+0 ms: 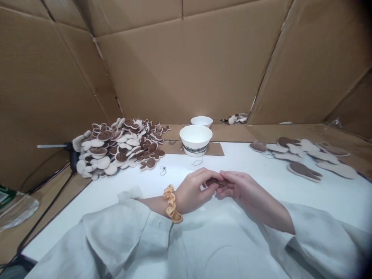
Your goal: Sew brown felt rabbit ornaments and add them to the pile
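Observation:
My left hand (197,190), with an orange scrunchie (172,203) on its wrist, curls its fingers around a small brown fabric piece (213,181). From the other side my right hand (240,188) closes on the same piece, and the fingertips of both hands meet over it. Most of the piece is hidden by fingers, so its outline does not show. Beyond my hands stands a white bowl (195,135) with dark thread wound around its lower part. A loose bit of dark thread (197,162) lies in front of it.
At the left is a heap of brown-and-white rabbit-shaped fabric pieces (122,147). More flat fabric pieces (305,155) lie at the right. A second white bowl (201,121) stands behind the first. Cardboard walls (186,69) enclose the white table (104,201). A clear plastic container (19,211) is at far left.

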Action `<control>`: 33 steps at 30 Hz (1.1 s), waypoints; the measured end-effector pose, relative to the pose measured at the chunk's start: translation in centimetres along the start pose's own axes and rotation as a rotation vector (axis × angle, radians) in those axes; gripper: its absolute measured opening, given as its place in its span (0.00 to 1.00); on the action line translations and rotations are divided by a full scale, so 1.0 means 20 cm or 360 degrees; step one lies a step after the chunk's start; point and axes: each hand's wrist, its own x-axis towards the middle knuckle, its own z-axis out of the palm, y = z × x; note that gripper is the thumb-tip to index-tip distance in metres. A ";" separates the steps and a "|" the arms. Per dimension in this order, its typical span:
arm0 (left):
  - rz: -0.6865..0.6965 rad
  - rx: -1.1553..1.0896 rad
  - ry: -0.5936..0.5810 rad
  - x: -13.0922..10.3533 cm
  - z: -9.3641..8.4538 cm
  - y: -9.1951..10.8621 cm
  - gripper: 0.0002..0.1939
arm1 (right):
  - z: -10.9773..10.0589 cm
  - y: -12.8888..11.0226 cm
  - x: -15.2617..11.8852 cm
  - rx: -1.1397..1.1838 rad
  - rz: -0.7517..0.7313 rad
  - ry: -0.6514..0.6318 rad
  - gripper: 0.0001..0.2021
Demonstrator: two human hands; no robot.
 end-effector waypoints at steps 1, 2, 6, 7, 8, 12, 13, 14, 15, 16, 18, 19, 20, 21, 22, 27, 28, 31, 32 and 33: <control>-0.0020 -0.0039 0.0010 0.00 0.00 0.00 0.11 | 0.00 0.00 0.00 -0.0008 -0.0004 -0.0015 0.14; -0.0042 -0.0088 0.0019 0.00 0.00 0.01 0.11 | 0.01 -0.01 -0.01 -0.0007 -0.0021 -0.0029 0.14; -0.0190 -0.0322 0.0219 0.00 -0.01 0.01 0.08 | 0.04 -0.03 -0.03 -0.0033 -0.0251 0.0002 0.13; -0.0236 -0.0377 0.0302 0.00 -0.01 0.01 0.08 | 0.05 -0.03 -0.04 -0.0079 -0.0340 0.0017 0.17; -0.0278 -0.0422 0.0379 0.00 -0.01 0.01 0.08 | 0.06 -0.03 -0.04 -0.0138 -0.0418 0.0018 0.22; -0.0356 -0.0506 0.0465 0.00 0.00 0.03 0.09 | 0.08 -0.01 -0.04 -0.0327 -0.0619 -0.0023 0.23; -0.0366 -0.0515 0.0452 0.00 0.00 0.04 0.09 | 0.08 -0.01 -0.04 -0.0361 -0.0649 -0.0022 0.20; -0.0379 -0.0524 0.0440 -0.01 0.00 0.05 0.10 | 0.08 -0.01 -0.04 -0.0388 -0.0685 -0.0018 0.17; -0.0393 -0.0539 0.0428 -0.01 0.01 0.05 0.10 | 0.08 -0.01 -0.03 -0.0407 -0.0731 -0.0007 0.15; -0.0407 -0.0562 0.0419 -0.01 0.01 0.06 0.11 | 0.08 -0.01 -0.03 -0.0420 -0.0779 0.0004 0.14; -0.0422 -0.0621 0.0403 -0.01 0.01 0.07 0.11 | 0.07 -0.01 -0.03 -0.0435 -0.0860 0.0031 0.14; -0.0423 -0.0652 0.0392 -0.01 0.00 0.07 0.11 | 0.07 -0.01 -0.03 -0.0440 -0.0888 0.0038 0.14; -0.0424 -0.0675 0.0385 0.00 0.00 0.07 0.11 | 0.07 -0.01 -0.03 -0.0444 -0.0906 0.0043 0.14; -0.0428 -0.0686 0.0383 0.00 0.00 0.07 0.11 | 0.07 -0.01 -0.03 -0.0448 -0.0921 0.0044 0.14; -0.0434 -0.0687 0.0385 0.00 0.00 0.07 0.12 | 0.07 0.00 -0.03 -0.0448 -0.0939 0.0046 0.14; -0.0461 -0.0656 0.0415 0.00 0.00 0.09 0.12 | 0.07 0.01 -0.03 -0.0469 -0.0994 0.0098 0.13; -0.0467 -0.0651 0.0428 0.00 0.00 0.09 0.12 | 0.07 0.01 -0.03 -0.0472 -0.0996 0.0105 0.13; -0.0506 -0.0658 0.0449 0.00 0.01 0.10 0.12 | 0.07 0.02 -0.03 -0.0450 -0.1014 0.0105 0.14; -0.0519 -0.0661 0.0450 0.00 0.01 0.10 0.12 | 0.07 0.02 -0.03 -0.0446 -0.1022 0.0105 0.14; -0.0531 -0.0661 0.0451 0.00 0.01 0.10 0.12 | 0.07 0.02 -0.03 -0.0451 -0.1031 0.0107 0.14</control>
